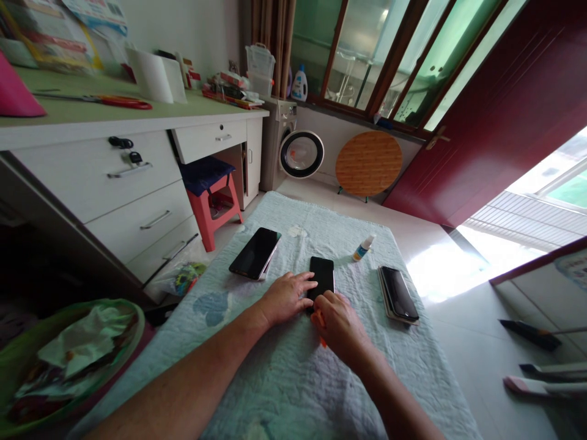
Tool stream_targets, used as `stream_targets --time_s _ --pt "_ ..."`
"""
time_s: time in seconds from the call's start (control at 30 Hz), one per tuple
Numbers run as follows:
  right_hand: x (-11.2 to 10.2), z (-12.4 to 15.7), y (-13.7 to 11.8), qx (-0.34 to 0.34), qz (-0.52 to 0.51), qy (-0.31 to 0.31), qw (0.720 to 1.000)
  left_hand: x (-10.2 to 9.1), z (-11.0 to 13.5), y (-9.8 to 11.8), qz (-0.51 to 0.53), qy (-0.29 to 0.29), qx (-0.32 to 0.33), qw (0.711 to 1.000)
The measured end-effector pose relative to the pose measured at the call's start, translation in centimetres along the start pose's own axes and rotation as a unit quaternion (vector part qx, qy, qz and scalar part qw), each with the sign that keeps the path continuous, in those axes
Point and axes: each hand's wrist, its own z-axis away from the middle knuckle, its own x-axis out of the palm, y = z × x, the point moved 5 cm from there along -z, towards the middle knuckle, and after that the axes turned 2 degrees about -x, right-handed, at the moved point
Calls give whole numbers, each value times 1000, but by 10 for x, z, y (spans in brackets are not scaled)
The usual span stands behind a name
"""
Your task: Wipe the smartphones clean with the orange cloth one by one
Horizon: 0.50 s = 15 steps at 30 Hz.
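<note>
A black smartphone (323, 272) lies face up on the cloth-covered table, between my two hands. My left hand (288, 297) rests on its left side, fingers spread, their tips touching the screen. Over the phone's near end, my right hand (340, 319) is closed around a small orange tool (320, 324); most of it is hidden by the fingers, so its kind is unclear. Farther left lies a larger black tablet or phone (257, 252) on top of something pale. To the right, another dark phone (398, 293) sits on a light-coloured item. A small spray bottle (364, 249) stands beyond my right hand.
The pale blue quilted cloth (284, 379) covers the table. At left are a bin (137, 318) with rubbish and a red stool (208, 214) under a white desk (215, 110). A washing machine (275, 122) with its door open stands behind. Brooms (527, 335) lie at right.
</note>
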Motion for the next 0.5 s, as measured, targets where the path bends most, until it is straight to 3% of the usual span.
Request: stream_targets --time_s 0.23,0.5 --pt "-10 13 18 60 -44 -22 997 0 1 0 -8 10 -2 1000" --pt "-12 19 36 69 -34 -28 997 5 0 -3 -6 24 5 1000"
